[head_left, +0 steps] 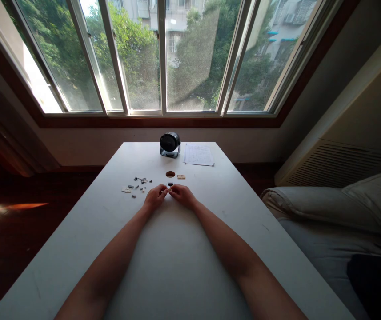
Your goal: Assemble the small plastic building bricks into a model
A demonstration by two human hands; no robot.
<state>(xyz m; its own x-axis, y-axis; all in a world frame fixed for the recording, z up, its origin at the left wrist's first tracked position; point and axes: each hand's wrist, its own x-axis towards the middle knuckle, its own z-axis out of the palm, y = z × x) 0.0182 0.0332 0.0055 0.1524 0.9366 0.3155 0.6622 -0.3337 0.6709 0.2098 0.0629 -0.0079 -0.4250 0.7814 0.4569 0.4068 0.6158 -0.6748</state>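
Observation:
My left hand (pixel 156 195) and my right hand (pixel 182 194) meet over the white table, fingertips pinched close together. Between them is a small pale piece (pixel 169 190), mostly covered by the fingers, so its exact kind does not show. Just beyond the fingertips lies a small black piece (pixel 170 184). A tan studded plate (pixel 181 177), like a toy building brick, rests a little farther off to the right. Left of my left hand, several loose grey, black and white small pieces (pixel 137 187) are scattered on the tabletop.
A black desk fan (pixel 169 144) stands at the far end of the white table (pixel 93 213), with a printed paper sheet (pixel 199 154) to its right. A round hole (pixel 170 174) opens in the tabletop. A grey sofa (pixel 317 209) is on the right; windows are behind.

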